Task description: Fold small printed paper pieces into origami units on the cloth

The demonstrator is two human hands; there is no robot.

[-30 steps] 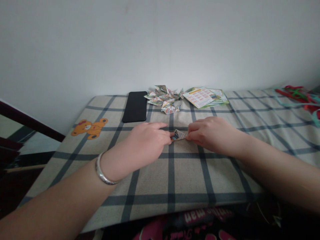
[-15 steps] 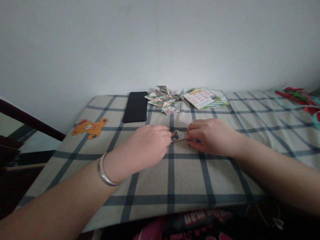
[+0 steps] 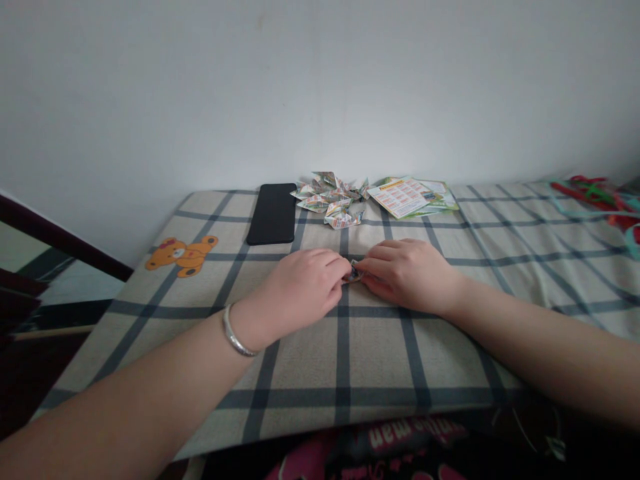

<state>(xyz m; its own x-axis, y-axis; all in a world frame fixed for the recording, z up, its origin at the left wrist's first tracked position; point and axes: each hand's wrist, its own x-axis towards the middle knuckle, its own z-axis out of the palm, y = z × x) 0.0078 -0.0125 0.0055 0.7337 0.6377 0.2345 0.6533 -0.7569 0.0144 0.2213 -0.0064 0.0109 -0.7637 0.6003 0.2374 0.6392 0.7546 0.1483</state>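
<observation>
A small folded piece of printed paper [image 3: 354, 273] lies low over the checked tablecloth, mostly covered by my fingers. My left hand [image 3: 307, 283], with a silver bangle on its wrist, pinches the paper's left side. From the right, my right hand [image 3: 405, 275] has its fingers closed on the other side. The two sets of fingertips almost meet. Behind them is a cluster of folded printed paper shapes [image 3: 330, 200], one of which sits slightly nearer to me.
A black phone [image 3: 273, 215] lies left of the folded shapes. To their right rests a stack of printed paper sheets [image 3: 403, 198]. Red and green strips [image 3: 600, 193] lie at the far right. A bear picture [image 3: 183, 256] marks the tablecloth [image 3: 300, 373]. A wall stands behind.
My right hand has moved left and my left hand slightly right, so the fingertips are closer together. Less of the folded paper shows between them now.
</observation>
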